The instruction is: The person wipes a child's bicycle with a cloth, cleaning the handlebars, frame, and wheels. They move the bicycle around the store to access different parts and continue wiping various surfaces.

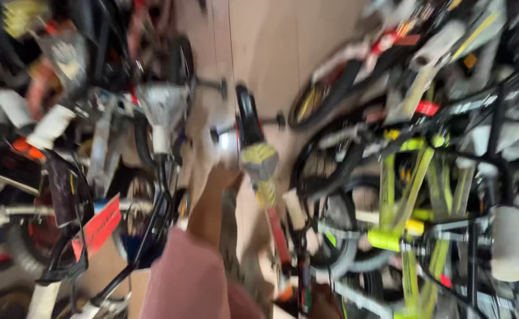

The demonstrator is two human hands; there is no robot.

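Nearest the camera a pink sleeve (183,277) runs up the middle of the blurred view, and the bare forearm beyond it reaches forward into a narrow aisle between packed bicycles. Which arm this is cannot be told. The hand (221,168) at its end is closed around, or pressed against, a pale wrapped handlebar grip (225,145) of a small children's bicycle (253,153) that stands in the aisle, with its yellow wrapped frame part (259,162) just right of the hand; the blur hides the fingers, so the hold itself cannot be told for sure. No second hand shows.

To handle this bicycle well, the hold should sit squarely on the bar rather than on loose wrapping, and any pull should follow the aisle, since a black-framed bicycle with a red tag (97,227) crowds the left and a lime-green bicycle (410,195) crowds the right. Pedals and bars could snag either neighbour.

Farther off, the black front tyre (247,115) points toward the bare tan floor (259,41), the only free lane.
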